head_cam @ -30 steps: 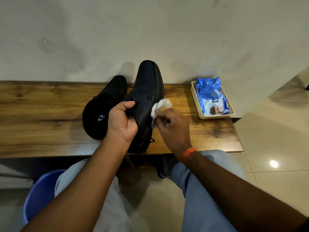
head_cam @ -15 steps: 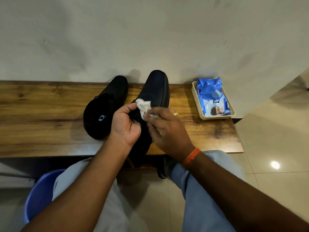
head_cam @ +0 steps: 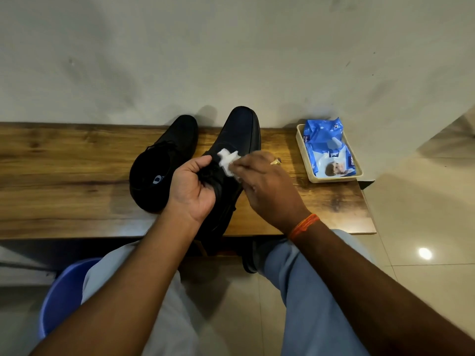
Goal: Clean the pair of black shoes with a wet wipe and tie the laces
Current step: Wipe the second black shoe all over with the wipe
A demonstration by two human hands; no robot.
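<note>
The hands [head_cam: 223, 183] hide the right shoe's [head_cam: 239, 134] laces.

Not much to read here tbh. The left shoe [head_cam: 164, 165] has a pale logo on its insole, looks like a "D" but the rest is too small to tell. The blue wipes pack [head_cam: 327, 147] has white lettering on its edges starting with "m", otherwise unreadable.
</note>
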